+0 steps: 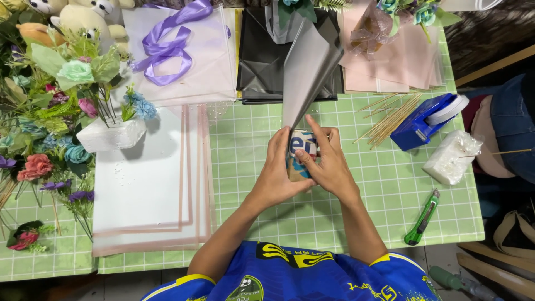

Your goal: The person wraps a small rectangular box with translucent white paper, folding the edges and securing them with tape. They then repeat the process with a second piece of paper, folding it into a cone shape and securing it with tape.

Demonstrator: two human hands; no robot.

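Both hands are seen closed around a small blue-and-white wrapped package (301, 153), held just above the green checked table (334, 212), near its middle and straight ahead of the blue-shirted torso. The left hand (278, 170) is cupped against the package's left side and underside, fingers curled upward, while the right hand (329, 161) is laid over its right face, the index finger stretched diagonally up toward the top edge. A grey sheet of wrapping paper (306, 69) is pinched against the package between the two hands and rises from it as a tall folded cone, leaning away toward the far side of the table. The long axis of package and sheet together is thus run nearly straight away from the body, tilted slightly to the right. Neither hand is placed clearly nearer; the package is enclosed evenly between them. Both forearms are brought in from the lower edge and converge at the package, wrists bent inward. Well to the left, a stack of white pink-edged sheets (150, 184) is laid flat, with artificial flowers (61, 83) set in a white foam block (111, 135) beside it. To the right, bamboo skewers (390, 117), a blue tape dispenser (426, 122) and a green utility knife (422, 218) are found, all apart from the hands.
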